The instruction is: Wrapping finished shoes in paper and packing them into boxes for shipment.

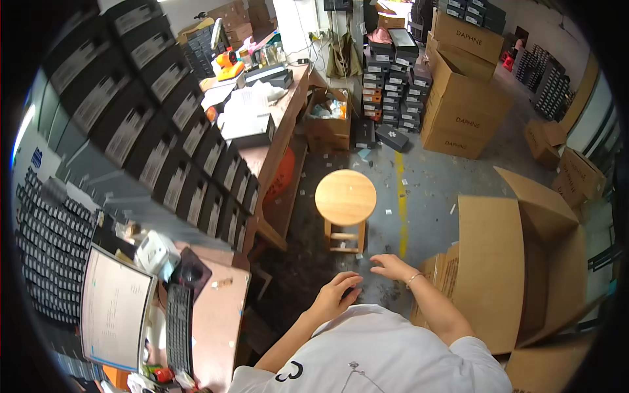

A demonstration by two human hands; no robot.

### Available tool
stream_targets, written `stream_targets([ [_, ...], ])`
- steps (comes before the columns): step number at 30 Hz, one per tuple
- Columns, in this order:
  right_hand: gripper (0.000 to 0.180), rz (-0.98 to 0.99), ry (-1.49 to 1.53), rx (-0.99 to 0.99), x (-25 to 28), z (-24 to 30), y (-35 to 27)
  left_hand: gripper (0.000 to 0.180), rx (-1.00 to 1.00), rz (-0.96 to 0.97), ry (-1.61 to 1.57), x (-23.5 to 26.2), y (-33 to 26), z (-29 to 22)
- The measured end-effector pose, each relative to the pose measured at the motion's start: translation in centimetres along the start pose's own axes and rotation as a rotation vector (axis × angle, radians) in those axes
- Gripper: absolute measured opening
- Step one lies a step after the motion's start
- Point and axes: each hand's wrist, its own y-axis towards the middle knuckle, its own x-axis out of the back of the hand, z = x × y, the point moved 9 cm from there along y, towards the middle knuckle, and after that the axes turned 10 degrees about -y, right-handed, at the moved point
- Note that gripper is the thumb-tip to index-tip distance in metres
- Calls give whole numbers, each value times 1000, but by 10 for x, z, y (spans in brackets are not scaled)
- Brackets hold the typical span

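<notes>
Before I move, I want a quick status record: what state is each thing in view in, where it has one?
Left hand, empty, open
Right hand, empty, open
Round stool, upright
Monitor, on
Large near carton, open, flaps raised
Far filled carton, open
Dark boxes at left, stacked

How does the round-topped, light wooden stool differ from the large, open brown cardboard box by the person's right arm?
The light wooden stool has a circular seat on legs; the brown cardboard box has flat panels and spread flaps. The stool looks smaller, the box bulkier. Neither is held.
</notes>
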Motion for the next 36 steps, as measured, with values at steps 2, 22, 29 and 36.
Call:
stream_targets([
  [2, 43, -15, -8, -40, 32, -25, 19, 29, 79, 19, 25, 21, 53, 16],
  [22, 43, -103, 75, -162, 298, -202, 181, 39, 134, -4, 243, 5, 467, 215],
  [29, 46, 115, 89, -117, 310, -242, 287, 31, 496, -1563, 376, 286, 323, 392],
  [36, 41, 165, -100, 159, 386, -241, 503, 49, 803, -2095, 348, 371, 255, 446],
])
